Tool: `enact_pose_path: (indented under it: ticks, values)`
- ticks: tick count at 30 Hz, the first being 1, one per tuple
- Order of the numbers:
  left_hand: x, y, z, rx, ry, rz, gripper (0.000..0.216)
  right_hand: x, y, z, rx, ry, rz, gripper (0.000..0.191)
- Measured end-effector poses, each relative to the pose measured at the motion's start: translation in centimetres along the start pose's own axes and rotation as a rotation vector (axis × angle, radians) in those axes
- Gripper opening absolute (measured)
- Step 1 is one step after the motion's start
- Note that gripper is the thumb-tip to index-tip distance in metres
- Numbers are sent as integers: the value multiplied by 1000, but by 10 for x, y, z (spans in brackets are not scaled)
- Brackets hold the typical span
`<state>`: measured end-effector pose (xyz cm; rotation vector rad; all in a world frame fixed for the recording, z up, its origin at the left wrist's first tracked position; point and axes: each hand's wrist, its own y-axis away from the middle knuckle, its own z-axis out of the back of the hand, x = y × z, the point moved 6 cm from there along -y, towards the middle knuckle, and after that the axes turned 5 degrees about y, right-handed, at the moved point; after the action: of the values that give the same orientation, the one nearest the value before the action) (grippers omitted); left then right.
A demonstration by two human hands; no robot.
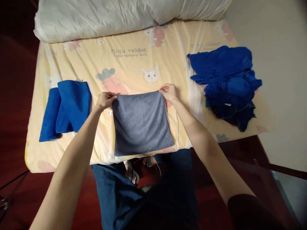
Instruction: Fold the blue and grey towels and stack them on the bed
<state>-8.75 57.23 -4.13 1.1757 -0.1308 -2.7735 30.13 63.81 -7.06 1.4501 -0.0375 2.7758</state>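
Observation:
A grey towel [142, 124] is spread out in front of me at the near edge of the bed. My left hand [105, 99] pinches its far left corner, and my right hand [168, 92] pinches the far right corner. The towel's far edge runs nearly straight between the two hands, while its middle sags in soft creases. A small white tag [110, 112] shows beside its left edge. Left of my left hand lie folded blue towels [74, 102], partly overlapping. Over on the right is a loose, crumpled heap of blue towels [225, 80].
A yellow sheet [129, 75] with rabbit and carrot prints covers the bed. A rolled white quilt [107, 17] lies along the far side. The pale wall [275, 64] borders the bed on the right. My legs are close to the near edge, above a dark red floor [14, 111].

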Motion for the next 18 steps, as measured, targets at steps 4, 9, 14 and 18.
enact_pose_path:
  ticks: [4,9,14,18]
  values:
    - [-6,-7,6,-114,-63,-12,39,3,-4,2,-119,84,62,7]
    - [-8,-8,-8,-155,-194,-14,31,5,6,-2,-41,373,86,13]
    - [-50,45,-27,-251,-280,-214,43,61,53,-17,-28,564,260,40]
    - [-76,94,-70,-54,-299,-367,57,102,122,-67,185,596,456,55]
